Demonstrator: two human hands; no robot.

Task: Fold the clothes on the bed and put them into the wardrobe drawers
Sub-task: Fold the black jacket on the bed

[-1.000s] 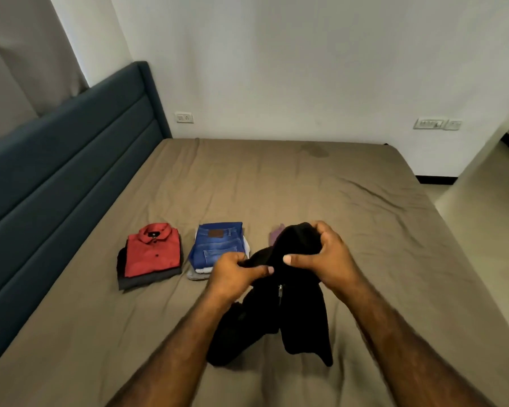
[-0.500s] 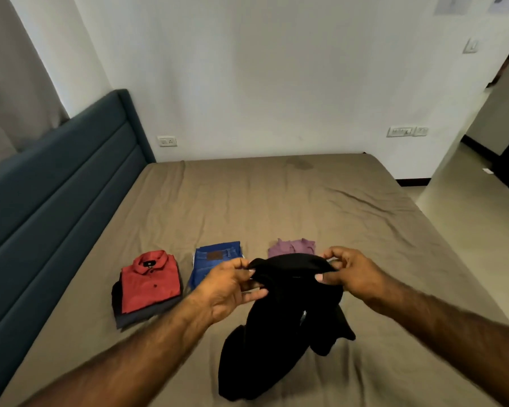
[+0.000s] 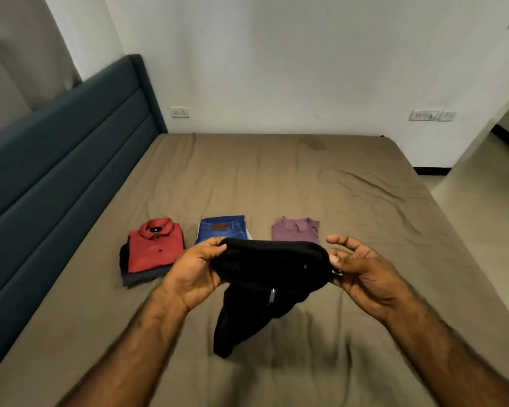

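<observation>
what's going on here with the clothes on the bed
A person is holding a black garment up over the bed, left hand gripping one end and right hand pinching the other, the rest hanging down to the sheet. It isn't folded yet. Behind it lie three folded piles: a red shirt on dark clothes, jeans, and a purple shirt. No wardrobe is in view.

Both forearms reached up from the bottom corners; the left hand (image 3: 196,273) sat centre-left, fingers curled and gripping, the right hand (image 3: 362,271) centre-right, thumb pinching, fingers half-spread.
</observation>
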